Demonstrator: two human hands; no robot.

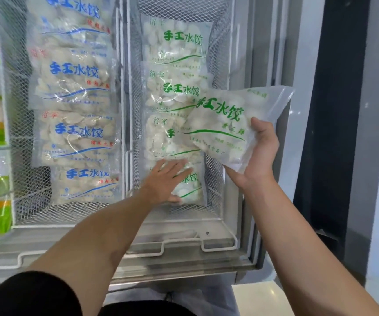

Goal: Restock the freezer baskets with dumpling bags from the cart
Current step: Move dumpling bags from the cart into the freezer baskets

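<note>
Dumpling bag point(227, 126) gripped in right hand point(260, 153) above green-print stack point(172, 71); left hand point(165, 181) lies flat, open, on it.

One head-worn wide-angle camera looks forward and steeply down from close above the freezer point(184, 256), taking in two mesh baskets point(216, 185) and both forearms reaching in.

Two white wire-mesh freezer baskets side by side: left basket point(19, 137) holds a row of overlapping blue-print dumpling bags point(74, 80), right basket point(216, 179) a row of green-print dumpling bags point(175, 49), near end bare mesh.
</note>
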